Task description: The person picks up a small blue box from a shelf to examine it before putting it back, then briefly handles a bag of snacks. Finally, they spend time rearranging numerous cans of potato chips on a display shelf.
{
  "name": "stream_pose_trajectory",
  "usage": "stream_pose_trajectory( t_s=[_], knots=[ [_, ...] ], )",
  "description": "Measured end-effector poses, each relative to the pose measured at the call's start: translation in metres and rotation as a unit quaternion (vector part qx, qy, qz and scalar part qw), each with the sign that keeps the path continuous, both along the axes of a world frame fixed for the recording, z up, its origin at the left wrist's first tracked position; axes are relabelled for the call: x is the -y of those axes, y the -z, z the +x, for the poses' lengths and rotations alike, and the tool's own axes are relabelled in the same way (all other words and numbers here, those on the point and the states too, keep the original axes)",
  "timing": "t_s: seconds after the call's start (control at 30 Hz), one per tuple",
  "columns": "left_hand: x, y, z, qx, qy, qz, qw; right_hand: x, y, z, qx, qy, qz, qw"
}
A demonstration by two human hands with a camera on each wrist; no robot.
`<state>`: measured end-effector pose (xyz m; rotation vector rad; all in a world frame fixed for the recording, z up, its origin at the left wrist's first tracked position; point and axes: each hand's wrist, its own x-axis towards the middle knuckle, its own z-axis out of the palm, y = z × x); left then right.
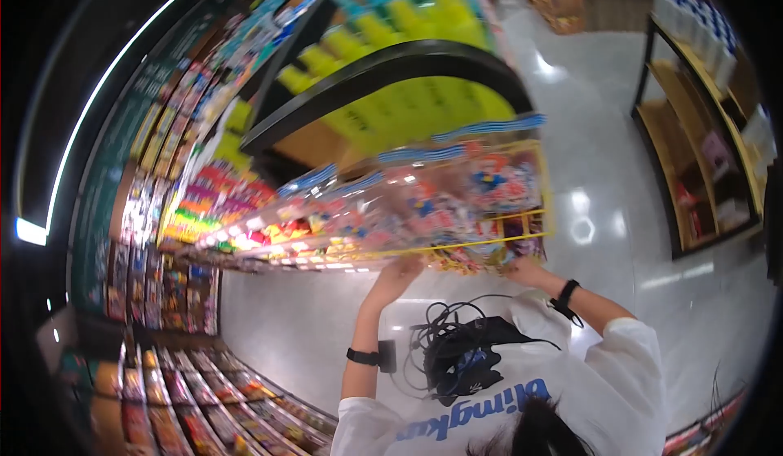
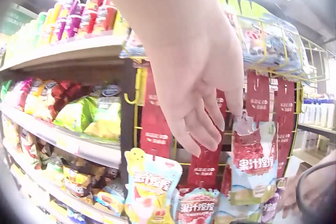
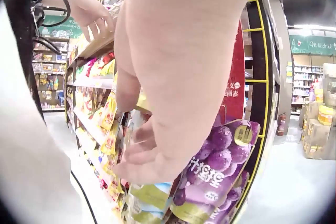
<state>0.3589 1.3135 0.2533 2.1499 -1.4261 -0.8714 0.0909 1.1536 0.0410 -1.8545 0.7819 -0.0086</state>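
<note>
My left hand (image 2: 202, 87) hangs with loosely bent fingers before red hanging strips (image 2: 155, 113). Its thumb tip overlaps the top of a red-and-white juice gummy pouch (image 2: 254, 163) on the rack. A yellow-and-white pouch (image 2: 153, 184) and another red pouch (image 2: 197, 208) hang below the fingers. My right hand (image 3: 163, 108) is at the rack's other side, fingers slightly bent and apart from the thumb. Close to its fingers hang a purple grape pouch (image 3: 210, 171) and a green-and-white pouch (image 3: 149, 200). In the head view both hands are at the rack's near end.
A yellow wire basket (image 1: 538, 211) of clear bags tops the rack. Shelves of bagged snacks (image 2: 73, 106) run along its side. A wooden shelf unit (image 1: 685, 138) stands across the aisle at right. Black cables (image 1: 449, 325) hang before the person's white shirt.
</note>
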Motion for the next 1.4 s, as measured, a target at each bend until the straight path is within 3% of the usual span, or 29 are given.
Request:
stream_pose_trajectory(
  t_s=[0.07,0.13,0.2,0.33,0.4,0.47,0.53,0.6,0.63,0.73,0.77,0.87,0.9,1.0,1.07,1.13,1.17,1.2,1.23,1.4],
  knots=[
    [-0.043,-0.003,0.007,-0.017,-0.039,0.036,0.998,-0.005,0.044,-0.001,0.025,-0.092,-0.109,0.989],
    [-0.1,0.012,0.016,-0.04,-0.093,0.094,0.99,-0.018,0.032,-0.003,-0.073,-0.124,-0.099,0.985],
    [-0.158,0.036,0.029,0.005,-0.077,0.131,0.988,-0.036,0.046,-0.005,-0.09,-0.127,-0.141,0.978],
    [-0.294,0.118,0.034,-0.063,-0.274,0.135,0.95,-0.076,0.044,0.011,-0.159,-0.234,-0.214,0.935],
    [-0.356,0.166,0.019,-0.015,-0.359,0.157,0.92,-0.092,0.082,0.02,-0.172,-0.263,-0.185,0.931],
    [-0.421,0.23,-0.008,0.054,-0.388,0.208,0.896,-0.106,0.126,0.021,-0.176,-0.318,-0.175,0.915],
    [-0.466,0.269,-0.05,0.031,-0.36,0.318,0.877,-0.126,0.11,0.032,-0.293,-0.279,-0.073,0.912],
    [-0.515,0.333,-0.097,-0.045,-0.291,0.364,0.884,-0.13,0.269,0.005,-0.317,-0.237,-0.09,0.914],
    [-0.528,0.34,-0.123,-0.085,-0.303,0.356,0.88,-0.138,0.207,0.022,-0.323,-0.256,-0.112,0.904],
    [-0.516,0.332,-0.175,-0.187,-0.418,0.245,0.854,-0.15,0.275,0.032,-0.167,-0.245,-0.113,0.948],
    [-0.512,0.33,-0.185,-0.205,-0.439,0.217,0.848,-0.155,0.229,0.052,-0.241,-0.303,-0.136,0.912],
    [-0.505,0.329,-0.2,-0.248,-0.475,0.153,0.83,-0.181,0.147,0.093,-0.293,-0.198,-0.148,0.923],
    [-0.506,0.328,-0.203,-0.256,-0.483,0.142,0.825,-0.182,0.149,0.103,-0.324,-0.182,-0.123,0.92],
    [-0.521,0.336,-0.198,-0.278,-0.499,0.104,0.815,-0.183,0.114,0.116,-0.237,-0.259,-0.072,0.934],
    [-0.54,0.353,-0.189,-0.287,-0.497,0.063,0.817,-0.181,0.118,0.127,-0.225,-0.297,-0.065,0.926],
    [-0.551,0.376,-0.167,-0.291,-0.465,0.06,0.834,-0.179,0.131,0.138,-0.237,-0.321,-0.075,0.914],
    [-0.552,0.404,-0.134,-0.264,-0.383,0.201,0.862,-0.177,0.142,0.143,-0.244,-0.333,-0.082,0.907],
    [-0.564,0.47,-0.129,-0.108,-0.352,0.161,0.916,-0.174,0.148,0.152,-0.252,-0.343,-0.092,0.9],
    [-0.535,0.405,-0.11,-0.083,-0.547,0.087,0.828,-0.171,0.16,0.16,-0.256,-0.35,-0.097,0.896],
    [-0.507,0.359,-0.04,-0.085,-0.597,0.064,0.795,-0.167,0.202,0.229,-0.193,-0.295,-0.115,0.929]
  ],
)
